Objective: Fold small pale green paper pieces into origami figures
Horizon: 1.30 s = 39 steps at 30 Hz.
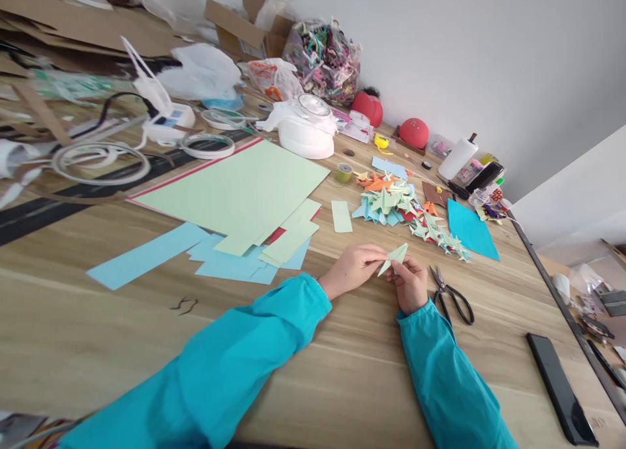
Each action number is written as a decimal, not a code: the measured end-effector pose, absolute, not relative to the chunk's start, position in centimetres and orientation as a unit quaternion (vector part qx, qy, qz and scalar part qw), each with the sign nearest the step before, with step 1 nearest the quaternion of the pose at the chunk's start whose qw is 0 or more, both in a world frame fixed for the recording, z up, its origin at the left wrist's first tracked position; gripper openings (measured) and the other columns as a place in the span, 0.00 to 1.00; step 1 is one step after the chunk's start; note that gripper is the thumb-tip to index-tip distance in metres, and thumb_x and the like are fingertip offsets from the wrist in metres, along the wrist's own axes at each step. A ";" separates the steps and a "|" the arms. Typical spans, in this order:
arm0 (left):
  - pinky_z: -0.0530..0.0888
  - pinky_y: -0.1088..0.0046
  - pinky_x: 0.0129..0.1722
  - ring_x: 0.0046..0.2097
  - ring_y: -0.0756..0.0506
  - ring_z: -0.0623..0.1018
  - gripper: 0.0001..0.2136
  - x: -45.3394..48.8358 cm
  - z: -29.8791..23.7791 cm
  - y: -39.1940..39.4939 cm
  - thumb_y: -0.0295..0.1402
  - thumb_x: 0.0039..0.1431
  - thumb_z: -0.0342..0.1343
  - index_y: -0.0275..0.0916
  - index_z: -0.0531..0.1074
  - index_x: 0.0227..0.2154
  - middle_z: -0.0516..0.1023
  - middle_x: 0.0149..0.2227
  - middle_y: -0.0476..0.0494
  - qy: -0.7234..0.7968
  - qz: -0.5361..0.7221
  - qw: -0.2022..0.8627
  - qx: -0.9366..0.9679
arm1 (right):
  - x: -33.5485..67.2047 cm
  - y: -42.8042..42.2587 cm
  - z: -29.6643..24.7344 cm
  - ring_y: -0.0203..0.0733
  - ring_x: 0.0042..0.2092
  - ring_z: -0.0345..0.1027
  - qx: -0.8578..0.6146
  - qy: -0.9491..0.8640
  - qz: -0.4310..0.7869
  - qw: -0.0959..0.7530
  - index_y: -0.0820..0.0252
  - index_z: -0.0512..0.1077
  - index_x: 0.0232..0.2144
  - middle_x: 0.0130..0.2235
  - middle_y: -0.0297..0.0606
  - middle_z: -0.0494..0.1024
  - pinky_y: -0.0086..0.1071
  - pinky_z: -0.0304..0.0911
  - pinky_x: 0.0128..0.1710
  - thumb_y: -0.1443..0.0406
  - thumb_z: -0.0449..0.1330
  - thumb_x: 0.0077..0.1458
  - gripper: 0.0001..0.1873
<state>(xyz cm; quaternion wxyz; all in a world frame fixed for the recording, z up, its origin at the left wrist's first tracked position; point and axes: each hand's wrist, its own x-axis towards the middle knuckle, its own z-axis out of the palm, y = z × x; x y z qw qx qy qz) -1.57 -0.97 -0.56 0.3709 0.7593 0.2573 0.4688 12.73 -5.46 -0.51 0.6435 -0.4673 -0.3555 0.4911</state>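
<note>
A small piece of folded pale green paper (397,255), with pointed ends, is held between my two hands over the wooden table. My left hand (353,268) pinches its left side with thumb and fingertips. On its lower right, my right hand (409,283) grips it, the thumb lying on top. Black-handled scissors (452,295) lie just right of my right hand. Beyond the hands is a pile of folded paper shapes (388,198) in green, blue, orange and red. A pale green paper rectangle (341,216) lies left of that pile.
Large green sheets (239,182) and blue paper strips (147,255) lie to the left. A turquoise sheet (472,229) is at the right, a black phone (561,389) near the right edge. Tape rolls (208,145), a white bag (306,133) and red pincushions (413,133) stand farther back.
</note>
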 end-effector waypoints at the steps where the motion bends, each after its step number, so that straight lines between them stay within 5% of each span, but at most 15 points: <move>1: 0.73 0.71 0.39 0.39 0.46 0.77 0.09 -1.5 -0.5 -1.0 0.28 0.55 0.52 0.38 0.78 0.31 0.80 0.36 0.41 0.265 0.474 0.392 0.743 | 12.7 -5.5 -0.5 0.33 0.20 0.63 -0.467 -0.357 0.492 0.642 0.62 0.75 0.23 0.19 0.32 0.74 0.28 0.57 0.19 0.65 0.67 0.37 0.08; 12: 0.68 0.77 0.24 0.24 0.51 0.72 0.06 -1.4 0.6 -1.0 0.32 0.45 0.60 0.34 0.74 0.24 0.74 0.20 0.48 0.340 0.409 0.623 0.574 | 12.5 -5.7 -0.3 0.33 0.20 0.64 -0.464 -0.376 0.504 0.624 0.62 0.74 0.21 0.21 0.35 0.76 0.28 0.56 0.19 0.64 0.67 0.39 0.07; 16: 0.69 0.75 0.25 0.24 0.51 0.72 0.12 -1.4 0.7 -1.0 0.33 0.43 0.61 0.33 0.73 0.32 0.75 0.24 0.47 0.302 0.409 0.672 0.538 | 12.5 -5.7 -0.3 0.33 0.20 0.63 -0.464 -0.394 0.499 0.617 0.62 0.74 0.20 0.19 0.34 0.75 0.28 0.56 0.19 0.63 0.67 0.39 0.07; 24: 0.70 0.75 0.29 0.27 0.50 0.72 0.13 -1.6 0.4 -0.5 0.40 0.50 0.57 0.33 0.75 0.29 0.77 0.27 0.44 0.274 0.334 0.658 0.616 | 12.5 -5.8 -0.3 0.34 0.21 0.65 -0.456 -0.393 0.491 0.630 0.62 0.75 0.21 0.21 0.35 0.76 0.28 0.58 0.20 0.63 0.67 0.39 0.07; 39: 0.67 0.77 0.27 0.26 0.52 0.69 0.13 -1.5 0.4 -0.6 0.39 0.53 0.53 0.33 0.74 0.26 0.75 0.27 0.45 0.263 0.350 0.632 0.640 | 12.6 -5.6 -0.4 0.31 0.20 0.62 -0.446 -0.367 0.507 0.639 0.62 0.74 0.20 0.20 0.33 0.74 0.27 0.57 0.19 0.60 0.67 0.41 0.10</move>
